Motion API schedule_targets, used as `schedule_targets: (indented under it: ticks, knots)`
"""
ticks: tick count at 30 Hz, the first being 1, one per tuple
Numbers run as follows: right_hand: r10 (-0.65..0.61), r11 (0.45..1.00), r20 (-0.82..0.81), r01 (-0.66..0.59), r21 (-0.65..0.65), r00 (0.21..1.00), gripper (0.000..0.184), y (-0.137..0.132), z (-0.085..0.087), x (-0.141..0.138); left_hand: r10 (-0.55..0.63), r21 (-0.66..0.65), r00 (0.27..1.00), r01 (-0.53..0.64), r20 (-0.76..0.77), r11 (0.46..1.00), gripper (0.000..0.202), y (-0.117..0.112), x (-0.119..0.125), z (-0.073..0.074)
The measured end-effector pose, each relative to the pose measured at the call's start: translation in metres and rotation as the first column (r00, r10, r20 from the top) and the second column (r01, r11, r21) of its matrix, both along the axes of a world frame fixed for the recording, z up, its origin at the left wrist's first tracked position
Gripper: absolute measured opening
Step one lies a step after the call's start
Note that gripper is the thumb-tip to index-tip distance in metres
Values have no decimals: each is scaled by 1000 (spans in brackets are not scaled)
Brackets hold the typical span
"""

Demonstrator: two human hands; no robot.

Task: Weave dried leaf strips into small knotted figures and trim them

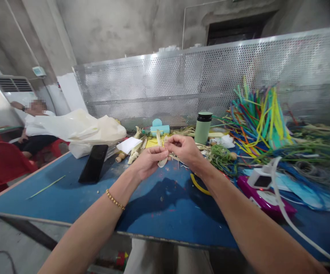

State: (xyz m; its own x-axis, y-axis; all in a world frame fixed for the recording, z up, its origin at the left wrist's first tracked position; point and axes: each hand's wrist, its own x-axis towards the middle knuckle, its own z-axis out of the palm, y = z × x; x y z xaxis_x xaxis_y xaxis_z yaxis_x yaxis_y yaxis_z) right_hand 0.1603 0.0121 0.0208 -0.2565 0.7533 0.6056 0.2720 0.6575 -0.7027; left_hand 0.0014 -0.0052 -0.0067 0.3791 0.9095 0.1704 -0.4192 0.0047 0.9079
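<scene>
Filling most of the scene, the blue table [68, 203] runs between its near edge, at my knees, and a perforated metal panel [142, 83] along its far edge. Toward the far right corner stands a heap of coloured strips [270, 121]; toward the far left lies a crumpled whitish bag [90, 127]. My left hand [150, 161] and right hand [183, 149] meet above the middle, nearer the far edge, each closed to a fingertip pinch. Nearer the right end lies a magenta power strip [270, 199]; a black phone [94, 163] lies left of my hands, and a green bottle [203, 129] stands by the far edge. Smallest is the pale husk-like piece [162, 163] held at my fingertips: cream-coloured, thin, slightly curved, its rounded end hanging below my left thumb. Markings on the white charger [260, 179] in the power strip are too small to read.
</scene>
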Motion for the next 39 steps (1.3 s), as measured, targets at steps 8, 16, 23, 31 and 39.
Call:
schedule_targets:
  ticks: [8, 16, 23, 31, 39]
  knots:
    - [-440, 856, 251, 318, 408, 862, 33, 3, 9, 14, 162, 9, 985, -163, 60, 987, 20, 10, -2, -1]
    - [-278, 935, 409, 148, 322, 869, 17, -1, 0, 4, 280, 101, 955, -290, 102, 952, 23, 14, 2, -8]
    - [-82, 997, 308, 78, 27, 948, 22, 1, 1, 4, 301, 142, 953, -301, 20, 943, 30, 15, -3, -5]
    - [-161, 986, 299, 142, 84, 941, 15, -3, 6, 6, 379, 281, 900, -315, -213, 906, 34, 10, -9, 2]
    - [-191, 964, 344, 109, 243, 919, 15, -1, 0, 4, 364, 367, 894, -257, -260, 894, 25, 10, -10, 2]
